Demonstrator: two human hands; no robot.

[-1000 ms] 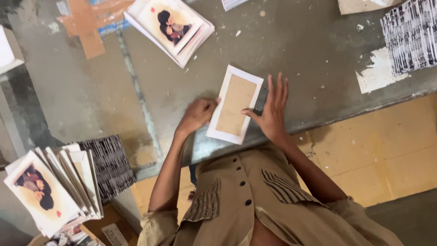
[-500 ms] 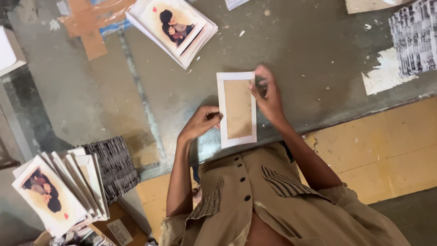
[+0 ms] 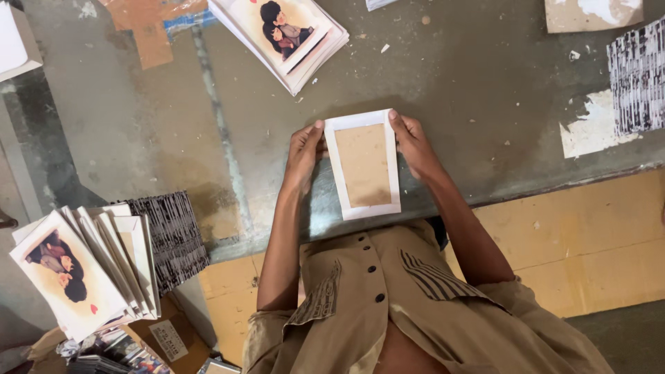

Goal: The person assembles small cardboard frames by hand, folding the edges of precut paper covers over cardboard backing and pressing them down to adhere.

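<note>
A white-bordered card with a brown cardboard centre (image 3: 363,165) lies flat on the grey worktable (image 3: 485,83), lengthwise in front of me. My left hand (image 3: 303,154) presses along its left edge, thumb at the top left corner. My right hand (image 3: 414,144) holds the right edge, fingers at the top right corner. Both hands frame the card from the sides.
A stack of printed picture cards (image 3: 284,34) lies at the far middle of the table. A fanned pile of similar cards (image 3: 83,266) and a black-and-white patterned stack (image 3: 170,235) sit at the left. Another patterned stack (image 3: 637,76) lies at the right. Brown tape patches (image 3: 149,28) mark the table.
The card has turned from a slant to straight in front of me. My left hand moved up to its left edge and my right hand came to its right edge.
</note>
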